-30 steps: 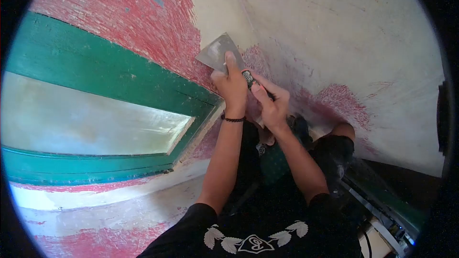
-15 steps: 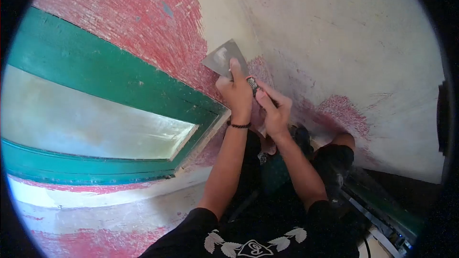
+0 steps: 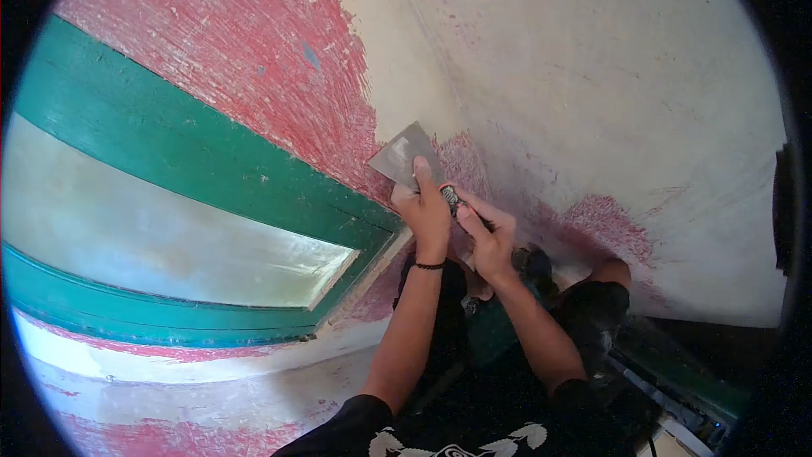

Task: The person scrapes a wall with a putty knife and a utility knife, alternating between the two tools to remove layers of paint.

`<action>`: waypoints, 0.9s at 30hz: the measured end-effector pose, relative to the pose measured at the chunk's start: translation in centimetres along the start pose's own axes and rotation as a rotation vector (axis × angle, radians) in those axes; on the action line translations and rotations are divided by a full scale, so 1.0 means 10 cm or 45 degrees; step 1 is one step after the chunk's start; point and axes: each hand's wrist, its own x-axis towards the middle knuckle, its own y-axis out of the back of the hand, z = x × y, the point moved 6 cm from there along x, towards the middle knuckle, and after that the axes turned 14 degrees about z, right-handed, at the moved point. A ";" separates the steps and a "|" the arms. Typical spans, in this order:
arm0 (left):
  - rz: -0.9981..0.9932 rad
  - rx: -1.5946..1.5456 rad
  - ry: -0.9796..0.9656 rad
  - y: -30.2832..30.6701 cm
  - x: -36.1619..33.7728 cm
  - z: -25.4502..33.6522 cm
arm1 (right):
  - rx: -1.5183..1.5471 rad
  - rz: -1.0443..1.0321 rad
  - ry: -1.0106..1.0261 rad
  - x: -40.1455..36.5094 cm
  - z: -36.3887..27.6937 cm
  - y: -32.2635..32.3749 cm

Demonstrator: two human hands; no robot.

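Observation:
A scraper with a wide metal blade (image 3: 404, 155) lies against the wall near the corner, with whitish material on its face. My right hand (image 3: 489, 241) is closed around its dark handle (image 3: 461, 203). My left hand (image 3: 425, 216) grips it too, thumb pressed flat on the blade and the other fingers mostly hidden behind. Just above the blade, a smooth cream coat (image 3: 406, 76) borders scratched red paint (image 3: 271, 59). Rough reddish wall (image 3: 461, 161) shows to the blade's right.
A green wooden frame (image 3: 211, 140) around a pale pane (image 3: 186, 220) juts in from the left, its corner close to my left hand. On the right runs a whitish wall (image 3: 617, 101) with a red patch (image 3: 609, 220). A dark-green object with a metal edge (image 3: 668, 393) stands lower right.
Both hands and the scraper have moved down along the wall, towards my body. The whole view has also shifted slightly. My grip looks the same.

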 end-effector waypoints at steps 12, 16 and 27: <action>-0.079 0.063 -0.034 0.19 -0.01 0.19 | 0.158 0.100 -0.207 -0.24 0.14 -0.10; -0.004 -0.015 -0.094 0.10 -0.01 0.15 | 0.063 0.084 -0.261 -0.14 -0.02 -0.02; 0.032 0.011 -0.144 0.05 0.01 0.25 | -0.107 0.137 0.092 -0.10 -0.04 0.01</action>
